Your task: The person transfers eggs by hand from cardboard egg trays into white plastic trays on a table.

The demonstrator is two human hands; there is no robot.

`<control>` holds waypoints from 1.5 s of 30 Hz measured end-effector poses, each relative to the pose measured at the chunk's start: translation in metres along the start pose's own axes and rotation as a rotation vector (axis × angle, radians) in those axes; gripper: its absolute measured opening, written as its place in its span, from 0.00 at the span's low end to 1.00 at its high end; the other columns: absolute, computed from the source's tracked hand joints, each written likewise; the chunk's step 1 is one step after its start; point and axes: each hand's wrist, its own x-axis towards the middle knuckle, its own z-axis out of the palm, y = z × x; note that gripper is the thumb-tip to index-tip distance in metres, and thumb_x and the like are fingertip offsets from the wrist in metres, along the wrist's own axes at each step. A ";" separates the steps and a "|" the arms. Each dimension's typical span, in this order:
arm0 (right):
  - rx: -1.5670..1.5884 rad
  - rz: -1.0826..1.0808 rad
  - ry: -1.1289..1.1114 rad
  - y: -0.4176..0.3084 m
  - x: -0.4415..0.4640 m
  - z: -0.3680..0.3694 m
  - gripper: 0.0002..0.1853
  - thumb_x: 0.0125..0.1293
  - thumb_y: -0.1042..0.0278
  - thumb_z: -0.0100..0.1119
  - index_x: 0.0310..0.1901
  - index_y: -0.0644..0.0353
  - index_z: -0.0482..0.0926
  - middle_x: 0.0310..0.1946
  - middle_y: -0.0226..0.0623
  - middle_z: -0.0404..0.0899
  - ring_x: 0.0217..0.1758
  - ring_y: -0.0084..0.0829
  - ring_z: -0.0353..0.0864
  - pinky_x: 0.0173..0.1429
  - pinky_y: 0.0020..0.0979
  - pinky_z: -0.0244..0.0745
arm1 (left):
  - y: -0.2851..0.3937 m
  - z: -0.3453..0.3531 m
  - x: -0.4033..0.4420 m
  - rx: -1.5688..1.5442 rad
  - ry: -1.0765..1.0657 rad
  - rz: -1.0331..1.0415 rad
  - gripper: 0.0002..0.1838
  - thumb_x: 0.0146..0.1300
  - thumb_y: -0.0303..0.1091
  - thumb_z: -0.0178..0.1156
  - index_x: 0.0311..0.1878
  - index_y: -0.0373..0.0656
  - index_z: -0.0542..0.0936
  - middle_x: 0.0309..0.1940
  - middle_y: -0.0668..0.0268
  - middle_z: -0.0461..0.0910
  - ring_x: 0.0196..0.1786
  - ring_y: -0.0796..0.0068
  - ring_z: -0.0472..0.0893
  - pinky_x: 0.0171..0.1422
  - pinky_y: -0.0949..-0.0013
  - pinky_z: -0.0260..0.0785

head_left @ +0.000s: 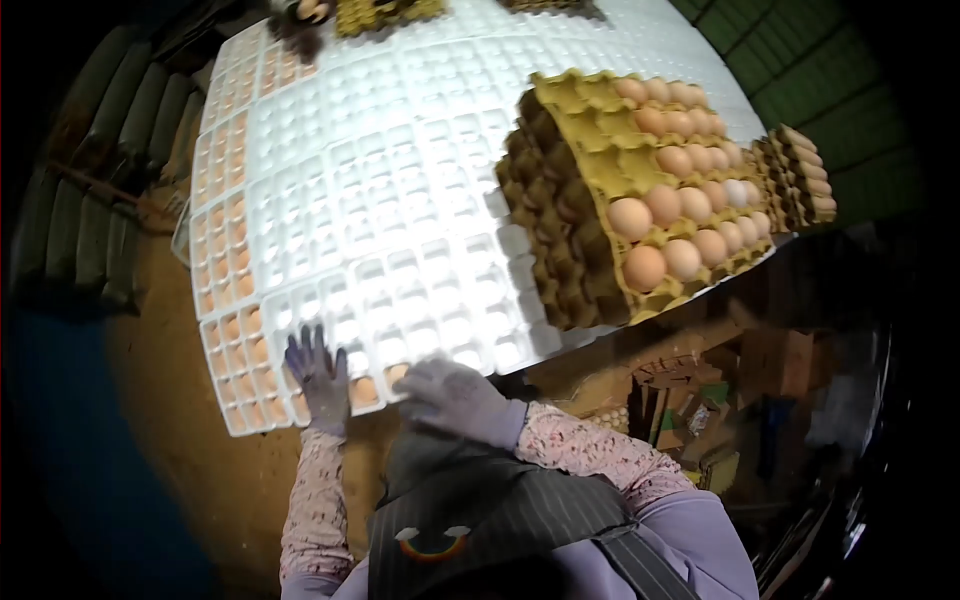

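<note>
Left hand [320,380]: gloved, fingers spread wide, at white tray [420,330] near edge.
Two eggs [364,391]: near-row cells, between hands; long axes indeterminate.
Right hand [452,398]: nearer the second egg, just left of its fingers; grip hidden, cannot tell.
Yellow tray [592,95]: farther right, egg-laden.

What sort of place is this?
Probably an egg-packing or sorting room: a stack of yellow trays bears rows of eggs, and many white trays with rows of hollows lie side by side, some holding eggs along the left edge.
</note>
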 end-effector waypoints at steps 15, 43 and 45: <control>-0.322 -0.013 -0.024 0.015 -0.024 -0.397 0.15 0.65 0.61 0.69 0.51 0.56 0.84 0.49 0.38 0.84 0.59 0.39 0.81 0.62 0.38 0.77 | 0.371 -0.156 0.124 -0.339 -0.173 0.680 0.24 0.63 0.37 0.70 0.61 0.42 0.80 0.51 0.58 0.84 0.61 0.55 0.81 0.73 0.54 0.70; -0.190 0.065 -0.106 0.127 0.064 -0.513 0.21 0.64 0.52 0.68 0.54 0.54 0.83 0.61 0.38 0.75 0.55 0.37 0.83 0.62 0.34 0.79 | 0.486 -0.118 0.257 0.337 -0.183 0.435 0.13 0.60 0.42 0.70 0.46 0.49 0.85 0.64 0.55 0.72 0.61 0.54 0.76 0.62 0.56 0.76; -0.698 -0.034 -0.116 0.138 0.075 -0.494 0.22 0.64 0.47 0.68 0.54 0.51 0.84 0.63 0.41 0.72 0.59 0.41 0.79 0.63 0.37 0.78 | 0.479 -0.115 0.267 0.298 -0.182 0.501 0.13 0.59 0.41 0.70 0.45 0.49 0.85 0.63 0.56 0.72 0.60 0.53 0.77 0.62 0.55 0.76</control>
